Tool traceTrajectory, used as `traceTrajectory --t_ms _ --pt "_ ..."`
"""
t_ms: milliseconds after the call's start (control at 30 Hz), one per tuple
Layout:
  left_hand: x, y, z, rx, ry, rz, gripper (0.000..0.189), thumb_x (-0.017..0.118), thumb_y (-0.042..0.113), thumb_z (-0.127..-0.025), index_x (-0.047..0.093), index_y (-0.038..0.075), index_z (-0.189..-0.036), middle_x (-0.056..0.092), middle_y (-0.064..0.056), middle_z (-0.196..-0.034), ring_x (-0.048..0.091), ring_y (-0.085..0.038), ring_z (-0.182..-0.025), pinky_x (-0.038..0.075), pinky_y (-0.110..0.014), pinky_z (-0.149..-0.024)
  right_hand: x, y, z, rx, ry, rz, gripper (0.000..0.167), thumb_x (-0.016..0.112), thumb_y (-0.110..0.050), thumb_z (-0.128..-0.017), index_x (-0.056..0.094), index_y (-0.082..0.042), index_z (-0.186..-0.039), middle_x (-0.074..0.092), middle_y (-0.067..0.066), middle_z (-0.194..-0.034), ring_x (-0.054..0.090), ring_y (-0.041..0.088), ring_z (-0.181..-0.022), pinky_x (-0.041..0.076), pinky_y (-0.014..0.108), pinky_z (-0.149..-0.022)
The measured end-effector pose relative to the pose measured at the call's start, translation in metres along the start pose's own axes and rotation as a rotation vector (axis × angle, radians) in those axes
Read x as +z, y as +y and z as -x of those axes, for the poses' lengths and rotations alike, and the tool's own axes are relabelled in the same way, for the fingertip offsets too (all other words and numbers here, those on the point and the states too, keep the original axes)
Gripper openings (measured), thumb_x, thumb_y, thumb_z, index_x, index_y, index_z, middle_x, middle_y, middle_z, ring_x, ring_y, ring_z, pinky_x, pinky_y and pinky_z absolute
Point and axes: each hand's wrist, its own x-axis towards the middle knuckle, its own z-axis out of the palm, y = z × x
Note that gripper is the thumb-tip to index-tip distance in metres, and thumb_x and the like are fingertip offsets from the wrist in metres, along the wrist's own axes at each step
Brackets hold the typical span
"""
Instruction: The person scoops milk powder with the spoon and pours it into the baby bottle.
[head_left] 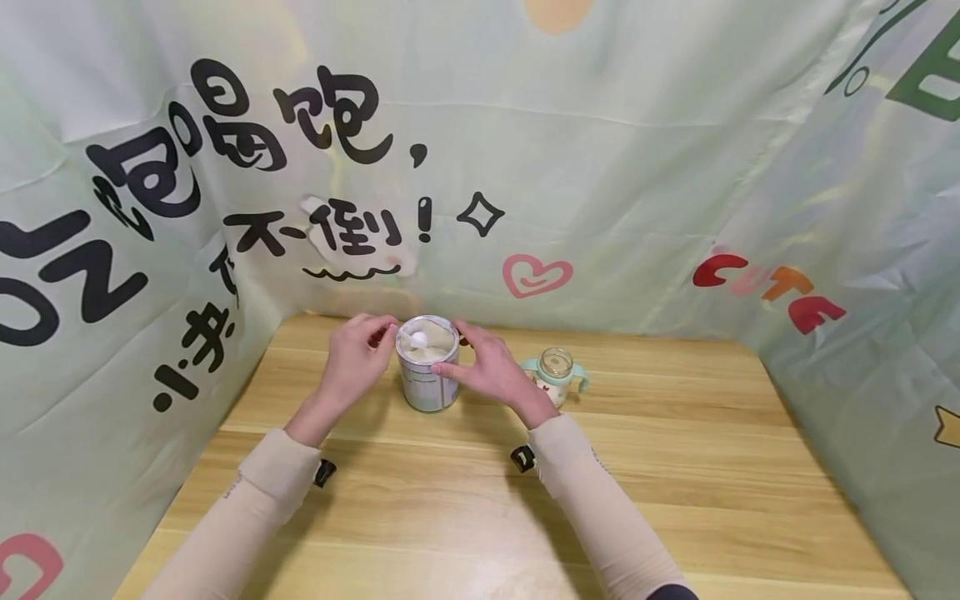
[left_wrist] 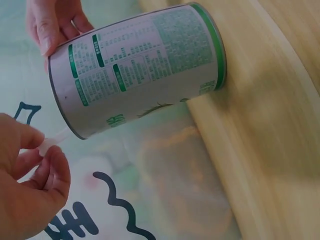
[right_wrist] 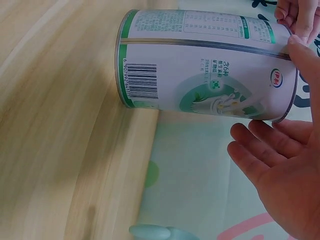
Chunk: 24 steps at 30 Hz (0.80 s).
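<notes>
An open milk powder can stands upright toward the back of the table, with pale powder inside. My left hand is at its left rim and pinches the handle of a white scoop, whose bowl shows inside the can. The pinched scoop handle also appears in the left wrist view, between thumb and fingers. Around the can's right side, near the top, my right hand holds it, thumb in front and fingers toward the back. Printed text and a barcode face the right wrist camera.
Behind the right hand stands an uncapped baby bottle with mint-green handles, partly covered by that wrist. The wooden table ends at a printed cloth backdrop that rises at the back and on both sides.
</notes>
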Motion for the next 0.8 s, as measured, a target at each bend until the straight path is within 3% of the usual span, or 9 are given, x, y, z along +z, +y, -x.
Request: traceTrajectory --t_ms 400,800 --pt "0.005 0.008 0.001 0.219 -0.115 -0.195 0.013 0.072 -0.001 -0.093 0.077 -0.01 -0.101 0.071 -0.02 -0.092 0.066 -0.036 -0.086 0.058 -0.045 -0.075 0.0 0.001 0.001 -0.006 -0.007 -0.009 0.083 0.08 -0.047 -0.093 0.045 -0.009 -0.158 0.064 0.017 -0.143 0.064 0.037 -0.127 0.054 0.052 -0.106" --pt "0.006 0.011 0.003 0.231 -0.228 -0.301 0.009 0.069 -0.003 -0.094 0.074 -0.01 -0.097 0.068 -0.022 -0.091 0.06 -0.036 -0.084 0.055 -0.044 -0.074 0.001 0.001 0.001 0.013 -0.004 0.0 0.084 0.08 -0.048 -0.092 0.045 -0.011 -0.159 0.065 0.012 -0.14 0.065 0.036 -0.126 0.055 0.05 -0.104"
